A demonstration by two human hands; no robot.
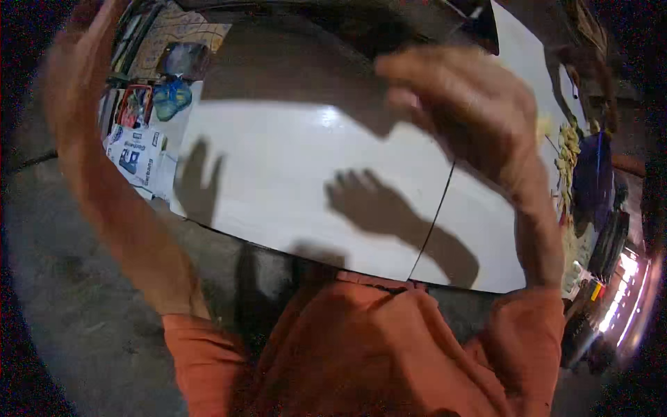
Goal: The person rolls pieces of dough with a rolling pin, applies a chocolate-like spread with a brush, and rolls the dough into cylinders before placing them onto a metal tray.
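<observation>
My left hand (87, 45) is raised at the upper left, blurred and partly cut off by the picture's edge. Its shadow on the white tabletop (278, 153) shows thumb and fingers apart. High over the right half of the table is my right hand (465, 101), also blurred, fingers stretched leftward and the thumb below them. I see nothing held in it, and its shadow has spread fingers. Neither hand appears to touch the table.
At the table's left end lie a white printed packet (135, 156), a knotted bluish-green plastic bag (171, 99) and a dark package (184, 59). Yellowish pieces (567, 153) and a dark purple cloth-like thing (593, 174) are along the right. A seam (435, 219) crosses the tabletop.
</observation>
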